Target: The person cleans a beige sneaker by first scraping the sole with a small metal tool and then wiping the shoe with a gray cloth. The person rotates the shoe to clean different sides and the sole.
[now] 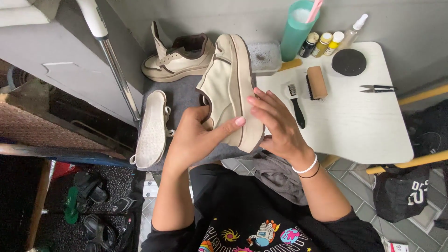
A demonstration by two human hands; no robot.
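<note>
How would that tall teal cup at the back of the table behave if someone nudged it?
The teal cup looks tall and narrow, so it would probably tip rather than slide. The pink stick leaning out of its top may add to that. It seems plastic, likely light unless filled.

A small shoe-cleaning workspace, likely a home corner or repair stall. A white table (354, 116) holds brushes (316, 82), small bottles (323, 44), a spray bottle (353, 30), a teal cup (297, 30) and snips (378, 88). Cream sneakers (179, 58) and an insole (151, 128) lie on a grey cloth (182, 95). Sandals (100, 228) sit on the floor.
</note>
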